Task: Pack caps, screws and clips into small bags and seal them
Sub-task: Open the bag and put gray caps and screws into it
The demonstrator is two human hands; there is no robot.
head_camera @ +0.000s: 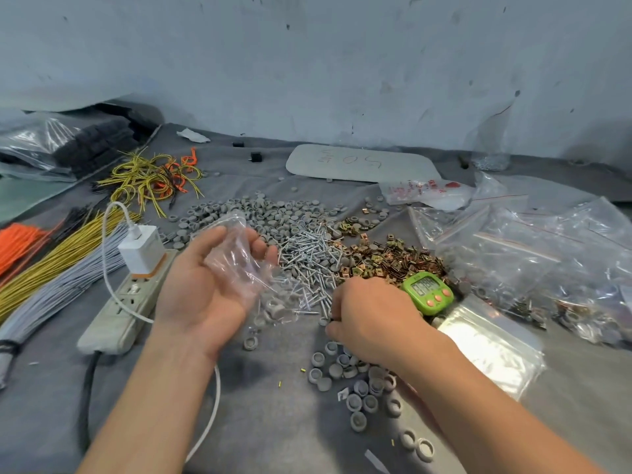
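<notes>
At frame centre my left hand (205,289) holds a clear bag (239,268), fingers curled round it. My right hand (369,319), just below the screws (307,248), curls its fingers onto the worktop (273,422); I cannot tell their hold.

One green digital timer (427,290) is sitting on the worktop (273,422), alongside one white USB charger (142,249), one power strip (119,313) and one white cable (104,265). One small clear bag (239,265) is being held up. Grey caps (260,213), screws (307,248) and brass clips (393,258) are each lying in one main heap, far too many to count singly. Three straight wire bundles are lying together: one orange (17,241), one yellow (61,265), one grey (58,292). One wire tangle (154,179), one grey plate (359,164), two small black parts (255,157) and one stack of empty zip bags (489,340) are also showing.
</notes>
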